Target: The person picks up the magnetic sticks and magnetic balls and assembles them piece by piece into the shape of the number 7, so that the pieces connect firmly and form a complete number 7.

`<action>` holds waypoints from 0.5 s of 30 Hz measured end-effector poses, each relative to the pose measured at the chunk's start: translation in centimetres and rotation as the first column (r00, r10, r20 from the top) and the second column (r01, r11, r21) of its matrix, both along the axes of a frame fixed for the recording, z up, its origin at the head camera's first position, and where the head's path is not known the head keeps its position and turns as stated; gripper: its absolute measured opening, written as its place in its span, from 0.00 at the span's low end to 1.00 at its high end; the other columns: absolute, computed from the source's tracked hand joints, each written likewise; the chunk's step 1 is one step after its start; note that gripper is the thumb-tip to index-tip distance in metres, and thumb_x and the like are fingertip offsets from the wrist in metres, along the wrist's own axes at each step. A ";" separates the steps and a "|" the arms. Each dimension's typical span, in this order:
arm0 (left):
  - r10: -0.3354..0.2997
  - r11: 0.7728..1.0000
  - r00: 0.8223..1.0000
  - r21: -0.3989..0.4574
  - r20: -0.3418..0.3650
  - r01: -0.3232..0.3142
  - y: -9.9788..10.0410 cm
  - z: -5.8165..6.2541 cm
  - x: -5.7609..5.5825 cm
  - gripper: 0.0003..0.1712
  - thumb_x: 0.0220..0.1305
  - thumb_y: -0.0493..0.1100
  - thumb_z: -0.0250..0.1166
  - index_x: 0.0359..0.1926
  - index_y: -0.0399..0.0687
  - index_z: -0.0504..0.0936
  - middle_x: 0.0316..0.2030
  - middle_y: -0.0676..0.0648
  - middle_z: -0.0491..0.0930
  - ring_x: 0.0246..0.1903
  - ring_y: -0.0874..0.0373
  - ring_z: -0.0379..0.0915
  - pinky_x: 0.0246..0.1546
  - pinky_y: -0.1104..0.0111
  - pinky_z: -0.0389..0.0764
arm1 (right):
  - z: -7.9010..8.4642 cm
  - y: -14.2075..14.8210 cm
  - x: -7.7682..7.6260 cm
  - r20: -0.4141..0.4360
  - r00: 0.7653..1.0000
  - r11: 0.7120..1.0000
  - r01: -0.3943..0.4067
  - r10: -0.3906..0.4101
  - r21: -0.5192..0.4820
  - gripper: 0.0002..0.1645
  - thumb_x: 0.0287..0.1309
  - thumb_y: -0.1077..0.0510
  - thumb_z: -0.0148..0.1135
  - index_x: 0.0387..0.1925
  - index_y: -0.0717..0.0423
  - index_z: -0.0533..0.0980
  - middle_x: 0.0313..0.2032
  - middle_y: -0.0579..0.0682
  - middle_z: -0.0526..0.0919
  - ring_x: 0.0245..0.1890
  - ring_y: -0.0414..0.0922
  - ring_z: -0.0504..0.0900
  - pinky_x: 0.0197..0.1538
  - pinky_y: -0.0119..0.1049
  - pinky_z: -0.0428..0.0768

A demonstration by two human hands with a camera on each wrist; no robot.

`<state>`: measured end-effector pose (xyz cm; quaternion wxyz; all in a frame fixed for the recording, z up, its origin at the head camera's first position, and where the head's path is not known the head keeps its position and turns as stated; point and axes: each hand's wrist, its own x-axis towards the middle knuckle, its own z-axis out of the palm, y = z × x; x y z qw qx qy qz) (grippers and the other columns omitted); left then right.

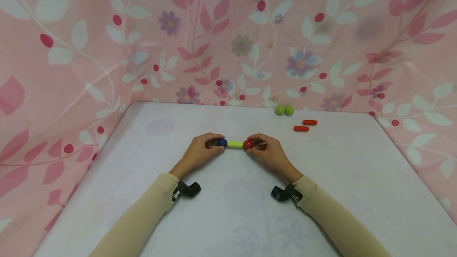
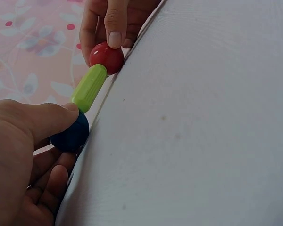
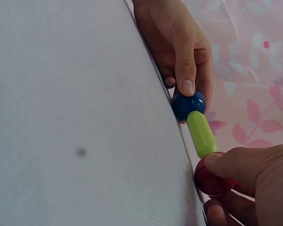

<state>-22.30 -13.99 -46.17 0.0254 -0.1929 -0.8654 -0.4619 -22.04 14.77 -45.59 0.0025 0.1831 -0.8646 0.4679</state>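
My left hand (image 1: 200, 150) pinches a glossy blue ball (image 1: 222, 142) between thumb and fingers. Across from it, my right hand (image 1: 270, 152) pinches a red ball (image 1: 248, 144) the same way. A short yellow-green ribbed rod (image 1: 235, 144) spans the space between the two balls, its ends touching them. In the left wrist view the rod (image 2: 89, 88) runs in line from the blue ball (image 2: 71, 133) to the red ball (image 2: 106, 58). The right wrist view shows the same row, with my thumb partly covering the red ball (image 3: 212, 178).
Two green balls (image 1: 284, 110) sit side by side near the table's back edge. Close by, to their right, lie two red rods (image 1: 305, 125). The white-covered table (image 1: 242, 209) ends at a pink floral curtain (image 1: 228, 43). A small black camera is strapped to each wrist.
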 end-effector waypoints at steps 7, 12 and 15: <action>-0.008 1.000 1.000 0.007 -0.003 0.008 -0.1 -0.3 -0.1 0.24 0.65 0.44 0.76 0.61 0.50 0.85 0.45 0.51 0.86 0.37 0.58 0.78 0.42 0.61 0.80 | -0.3 0.0 0.0 -0.009 1.000 1.000 -0.007 0.007 -0.015 0.23 0.60 0.63 0.76 0.57 0.55 0.82 0.51 0.50 0.85 0.44 0.46 0.83 0.52 0.42 0.82; -0.014 1.000 1.000 0.019 -0.014 0.014 -0.1 -0.2 0.0 0.23 0.65 0.44 0.76 0.60 0.49 0.86 0.45 0.51 0.85 0.36 0.58 0.78 0.41 0.61 0.80 | -0.1 0.0 0.1 -0.007 1.000 1.000 -0.006 0.006 -0.013 0.24 0.61 0.63 0.76 0.58 0.55 0.81 0.51 0.50 0.85 0.45 0.46 0.83 0.52 0.42 0.82; -0.012 1.000 1.000 0.016 -0.018 0.012 0.0 -0.2 -0.1 0.22 0.65 0.44 0.76 0.59 0.50 0.87 0.45 0.51 0.85 0.36 0.58 0.78 0.41 0.61 0.79 | -0.1 0.0 0.1 0.000 1.000 1.000 -0.005 0.005 -0.012 0.24 0.61 0.63 0.76 0.58 0.55 0.81 0.51 0.50 0.85 0.45 0.46 0.83 0.53 0.42 0.82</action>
